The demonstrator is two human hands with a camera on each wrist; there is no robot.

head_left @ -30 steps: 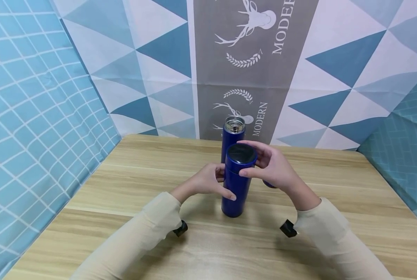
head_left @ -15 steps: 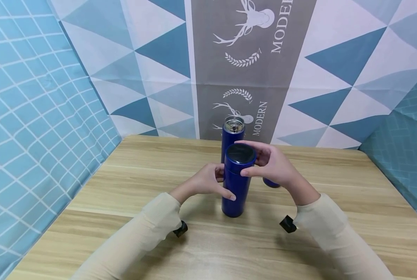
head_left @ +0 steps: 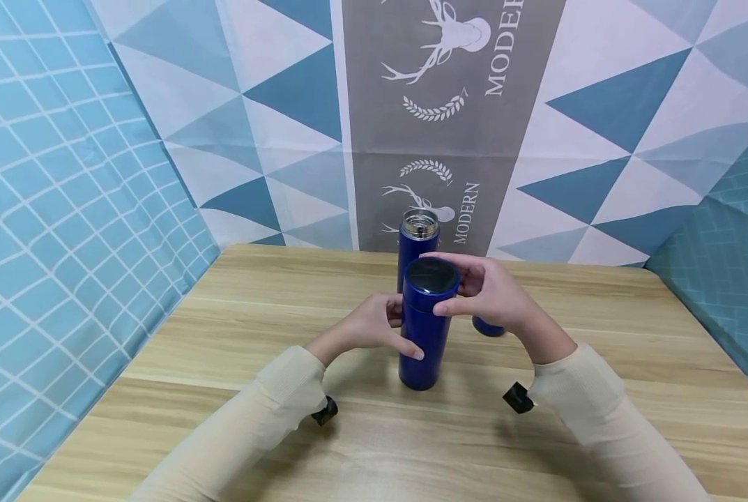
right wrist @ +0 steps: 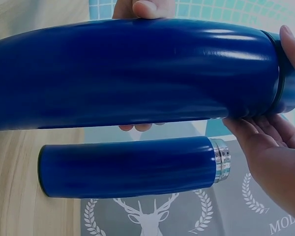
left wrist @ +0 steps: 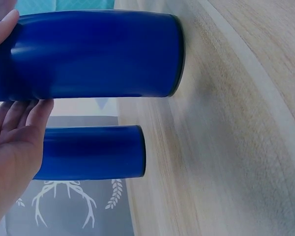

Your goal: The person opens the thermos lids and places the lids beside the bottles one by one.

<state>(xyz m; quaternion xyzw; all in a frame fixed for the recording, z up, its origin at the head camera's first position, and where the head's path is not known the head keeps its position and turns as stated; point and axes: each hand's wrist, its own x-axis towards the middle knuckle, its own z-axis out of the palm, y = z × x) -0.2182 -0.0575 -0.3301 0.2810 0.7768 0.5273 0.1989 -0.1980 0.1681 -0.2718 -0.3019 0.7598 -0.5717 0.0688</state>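
A dark blue thermos (head_left: 420, 348) with a black-topped cap (head_left: 433, 276) is upright in front of the person. My left hand (head_left: 374, 324) grips its body, thumb in front and fingers behind. Up at the cap, my right hand (head_left: 483, 296) holds it between thumb and fingers; the right wrist view shows the seam between cap (right wrist: 291, 81) and body. Behind stands a second blue thermos (head_left: 416, 245), uncapped, with its silver threaded neck (right wrist: 221, 160) bare. Part of a small blue object (head_left: 489, 326), resembling a cap, shows behind the right wrist.
The wood-grain table (head_left: 254, 314) extends to both sides and toward the person. A patterned cloth with deer prints (head_left: 436, 132) hangs along the back edge, and a blue grid-print cloth (head_left: 66, 209) along the left.
My right thumb has slid slightly to the right along the cap. More of the small blue object behind the right wrist shows now. The left hand and both thermoses stay nearly in place.
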